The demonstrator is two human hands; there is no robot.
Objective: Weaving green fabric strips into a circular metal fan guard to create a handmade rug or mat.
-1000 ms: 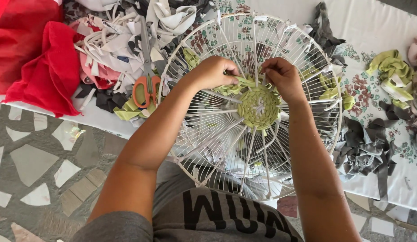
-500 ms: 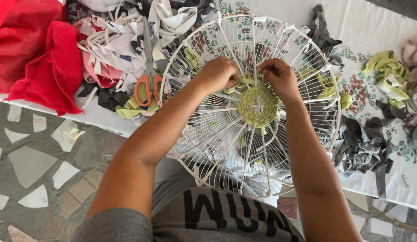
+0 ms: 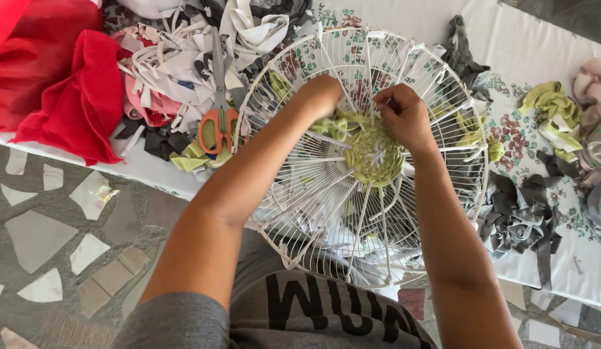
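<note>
Floral tablecloth (image 3: 507, 58) unchanged, left hand (image 3: 320, 97) farther from scissors (image 3: 217, 123), both grips clamped on green strip (image 3: 342, 123)

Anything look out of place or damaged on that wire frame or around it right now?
Nothing looks broken. The white wire fan guard hangs half off the table edge over the person's lap, steadied only by the left hand and right hand. The orange-handled scissors lie loosely on the fabric scrap pile.

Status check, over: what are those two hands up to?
Left hand and right hand pinching green fabric strip. Woven green disc at wire fan guard centre. Nothing obstructing.
</note>
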